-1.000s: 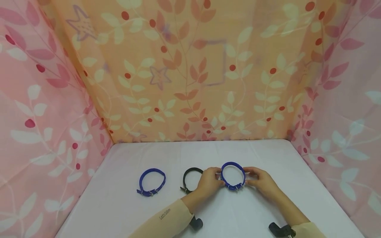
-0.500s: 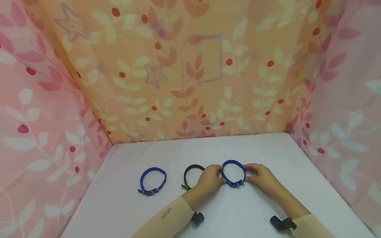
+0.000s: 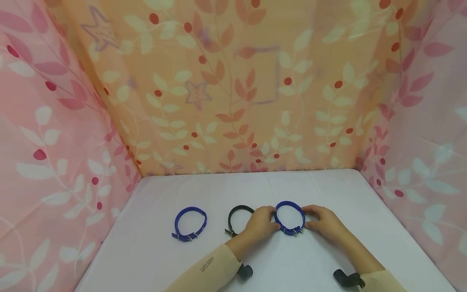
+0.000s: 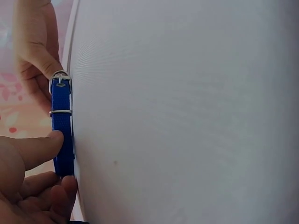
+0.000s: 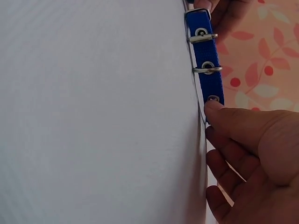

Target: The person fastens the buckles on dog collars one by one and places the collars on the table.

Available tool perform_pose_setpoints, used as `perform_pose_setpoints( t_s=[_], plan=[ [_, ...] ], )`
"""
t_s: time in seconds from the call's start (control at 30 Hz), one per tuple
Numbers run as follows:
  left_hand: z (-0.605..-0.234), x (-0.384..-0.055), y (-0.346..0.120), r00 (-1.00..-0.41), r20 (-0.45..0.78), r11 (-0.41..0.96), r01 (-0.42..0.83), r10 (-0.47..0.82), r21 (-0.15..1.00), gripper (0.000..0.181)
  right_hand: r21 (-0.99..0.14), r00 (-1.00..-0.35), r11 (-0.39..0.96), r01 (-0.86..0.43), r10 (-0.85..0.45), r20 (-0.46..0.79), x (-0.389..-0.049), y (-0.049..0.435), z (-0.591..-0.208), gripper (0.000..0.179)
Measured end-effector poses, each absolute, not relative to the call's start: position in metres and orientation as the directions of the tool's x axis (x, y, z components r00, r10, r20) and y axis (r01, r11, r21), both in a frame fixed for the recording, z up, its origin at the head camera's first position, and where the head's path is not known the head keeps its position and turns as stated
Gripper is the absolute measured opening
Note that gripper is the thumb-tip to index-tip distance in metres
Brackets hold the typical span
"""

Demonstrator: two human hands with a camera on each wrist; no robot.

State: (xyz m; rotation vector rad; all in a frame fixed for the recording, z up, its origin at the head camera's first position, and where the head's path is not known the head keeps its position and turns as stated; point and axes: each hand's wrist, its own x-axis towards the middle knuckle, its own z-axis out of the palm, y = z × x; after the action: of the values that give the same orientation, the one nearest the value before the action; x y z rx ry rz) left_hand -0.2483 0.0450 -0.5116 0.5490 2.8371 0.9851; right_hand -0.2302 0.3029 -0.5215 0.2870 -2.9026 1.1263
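Observation:
A blue pet collar [image 3: 290, 232], buckled into a ring, stands or lies on the white table between both hands. My left hand [image 3: 260, 223] grips its left side; in the left wrist view the thumb [image 4: 49, 147] presses on the blue strap. On the opposite side my right hand [image 3: 324, 221] holds the ring, with the thumb [image 5: 233, 121] against the strap near an eyelet in the right wrist view. Metal buckle parts [image 5: 205, 38] face the wearer. A black collar [image 3: 238, 207] lies left of the held one, partly hidden behind my left hand.
Another blue collar [image 3: 187, 238] lies buckled on the white table [image 3: 153, 263], farther left. Floral cloth walls [image 3: 219, 121] rise behind the table and at both sides. Dark wrist-worn devices [image 3: 344, 278] stick out from the sleeves.
The head view has shifted slightly. Both hands keep hold of the blue collar in nearly the same place, and the other two collars lie where they were.

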Motion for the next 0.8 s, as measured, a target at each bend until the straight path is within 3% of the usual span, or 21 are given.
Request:
perform_pose_setpoints(
  t_s=[0.2,0.67,0.8],
  plan=[
    [-0.515,-0.246,0.046,-0.932,0.024,0.719,0.296,0.363,0.628,0.054,-0.643,-0.975,0.736,-0.212,-0.200,0.092,-0.227,0.304,-0.526,0.049],
    [-0.505,-0.233,0.044,-0.905,0.016,0.722,0.349,0.425,0.597,0.063,-0.413,-0.952,0.858,-0.306,-0.264,0.157,-0.212,0.296,-0.512,0.056],
    [-0.500,-0.226,0.039,-0.893,0.012,0.698,0.361,0.450,0.618,0.060,-0.330,-0.928,0.873,-0.359,-0.297,0.224,-0.206,0.290,-0.502,0.050]
  ],
)
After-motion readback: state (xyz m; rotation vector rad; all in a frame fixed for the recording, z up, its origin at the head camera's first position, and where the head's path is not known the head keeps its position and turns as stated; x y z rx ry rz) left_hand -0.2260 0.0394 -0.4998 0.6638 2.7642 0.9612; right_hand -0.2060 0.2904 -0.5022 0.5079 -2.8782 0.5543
